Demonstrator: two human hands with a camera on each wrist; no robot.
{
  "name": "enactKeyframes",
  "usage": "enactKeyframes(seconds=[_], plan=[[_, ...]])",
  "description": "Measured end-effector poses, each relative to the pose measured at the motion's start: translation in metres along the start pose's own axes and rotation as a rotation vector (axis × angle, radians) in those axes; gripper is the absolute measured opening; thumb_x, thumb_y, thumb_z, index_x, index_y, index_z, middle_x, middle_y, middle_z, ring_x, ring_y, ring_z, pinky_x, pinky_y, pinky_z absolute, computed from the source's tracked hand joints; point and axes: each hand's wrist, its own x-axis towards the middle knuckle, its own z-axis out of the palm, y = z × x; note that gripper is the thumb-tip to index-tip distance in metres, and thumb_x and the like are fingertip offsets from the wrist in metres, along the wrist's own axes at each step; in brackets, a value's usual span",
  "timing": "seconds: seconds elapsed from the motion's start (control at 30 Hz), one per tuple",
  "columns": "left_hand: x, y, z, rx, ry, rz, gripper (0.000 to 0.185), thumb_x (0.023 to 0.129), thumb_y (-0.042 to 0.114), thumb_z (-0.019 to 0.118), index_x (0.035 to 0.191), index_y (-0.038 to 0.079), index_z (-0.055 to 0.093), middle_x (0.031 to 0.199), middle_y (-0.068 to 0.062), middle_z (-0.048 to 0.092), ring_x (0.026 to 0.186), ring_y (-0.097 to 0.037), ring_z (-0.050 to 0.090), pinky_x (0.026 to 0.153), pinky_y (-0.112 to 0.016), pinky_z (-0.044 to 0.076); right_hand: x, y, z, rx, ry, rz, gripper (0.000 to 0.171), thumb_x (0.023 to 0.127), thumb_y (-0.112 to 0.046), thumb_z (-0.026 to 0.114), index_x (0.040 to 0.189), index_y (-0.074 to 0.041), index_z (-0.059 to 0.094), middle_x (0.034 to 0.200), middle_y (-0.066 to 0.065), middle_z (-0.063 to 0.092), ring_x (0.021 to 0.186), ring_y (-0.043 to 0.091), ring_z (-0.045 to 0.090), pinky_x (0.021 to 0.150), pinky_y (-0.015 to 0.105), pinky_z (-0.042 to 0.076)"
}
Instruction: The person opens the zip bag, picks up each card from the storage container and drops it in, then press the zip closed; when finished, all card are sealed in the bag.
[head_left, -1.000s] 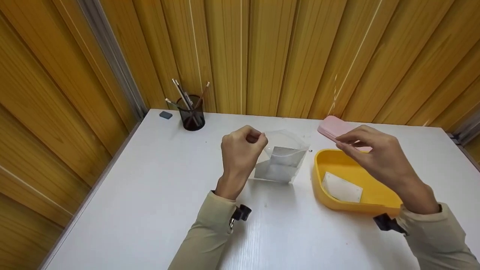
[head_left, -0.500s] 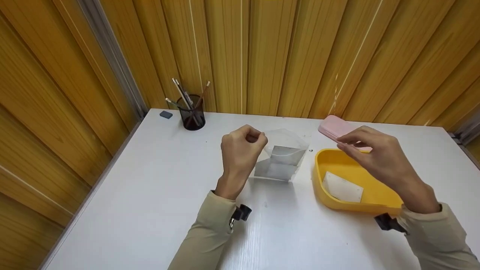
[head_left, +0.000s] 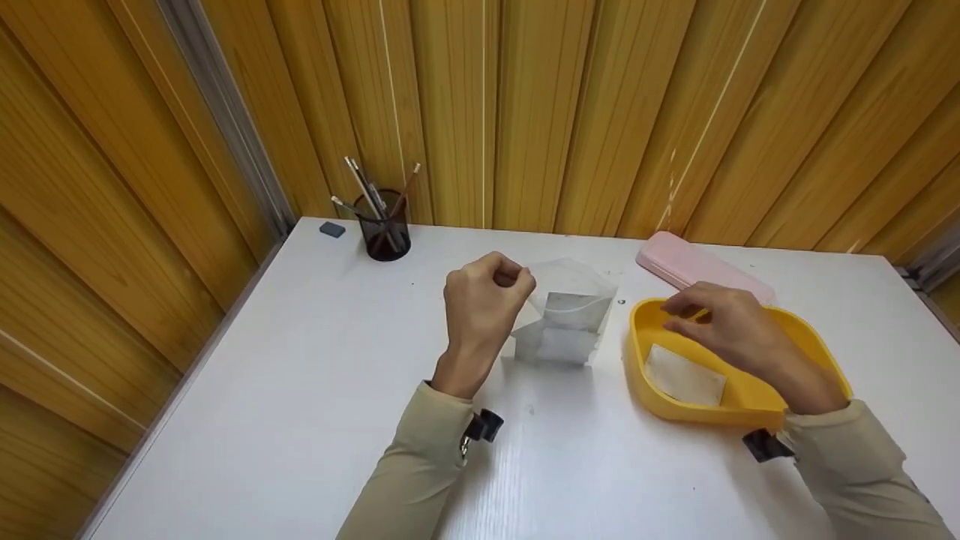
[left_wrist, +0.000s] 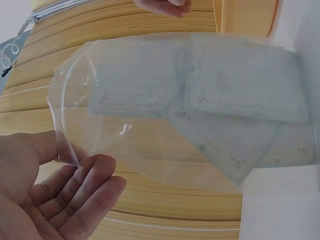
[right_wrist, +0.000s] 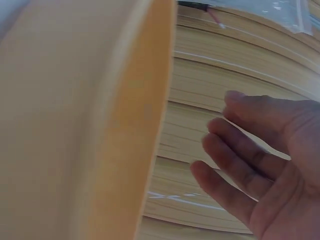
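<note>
My left hand [head_left: 516, 277] pinches the top corner of a clear zip bag [head_left: 571, 311] and holds it upright, its bottom edge on the white table [head_left: 300, 375]. Several flat white packets [left_wrist: 240, 85] lie inside the bag [left_wrist: 150, 80], and my left hand [left_wrist: 70, 156] grips its rim between thumb and fingers. My right hand [head_left: 679, 316] hovers low over the yellow tray [head_left: 742, 411] with fingers loosely bent and holding nothing. One white packet [head_left: 684, 375] lies in the tray beneath it. In the right wrist view, my right hand [right_wrist: 220, 145] is beside the tray wall [right_wrist: 100, 125].
A pink case [head_left: 675, 262] lies behind the tray. A black pen cup [head_left: 385, 225] with pencils and a small grey eraser [head_left: 331, 229] stand at the table's far left. Wooden panel walls close off the back and left sides.
My right hand has dropped from above the tray's far rim down over the tray, uncovering the pink case. The left hand and the bag have hardly moved.
</note>
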Motion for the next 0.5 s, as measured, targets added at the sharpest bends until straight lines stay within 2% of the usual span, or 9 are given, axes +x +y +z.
enactKeyframes(seconds=[0.1,0.17,0.27,0.5], plan=[[0.0,0.0,0.0,-0.001,-0.002,0.003,0.009,0.088,0.003,0.076,0.079,0.003,0.078,0.068,-0.005,0.072,0.057,-0.013,0.065,0.057,-0.026,0.054,0.003,0.013,0.009,0.012,-0.12,0.044,0.027,0.094,-0.007,0.081,0.118,0.002,0.076,0.11,0.014,0.075,0.1,0.034,0.069,0.091,0.055,0.058],[-0.001,0.0,0.0,-0.003,-0.006,0.006,0.009,0.088,0.002,0.075,0.079,0.003,0.078,0.067,-0.004,0.072,0.056,-0.012,0.065,0.056,-0.026,0.053,0.005,0.023,0.016,0.009,-0.156,0.042,0.027,0.093,-0.008,0.082,0.117,0.003,0.076,0.108,0.014,0.075,0.099,0.035,0.069,0.091,0.057,0.057],[-0.001,-0.001,0.001,-0.008,-0.01,0.007,0.01,0.088,0.002,0.075,0.078,0.004,0.078,0.066,-0.003,0.071,0.056,-0.011,0.065,0.056,-0.026,0.053,0.007,0.034,0.023,0.002,-0.173,0.032,0.028,0.091,-0.011,0.084,0.113,0.004,0.076,0.104,0.012,0.075,0.095,0.033,0.069,0.089,0.055,0.057],[-0.001,-0.001,0.0,-0.01,-0.002,0.008,0.01,0.087,0.003,0.075,0.078,0.005,0.078,0.066,-0.002,0.071,0.057,-0.01,0.064,0.057,-0.027,0.053,0.01,0.047,0.032,0.018,-0.251,0.076,0.036,0.085,-0.019,0.091,0.108,0.003,0.076,0.096,0.004,0.073,0.087,0.023,0.064,0.082,0.035,0.058]])
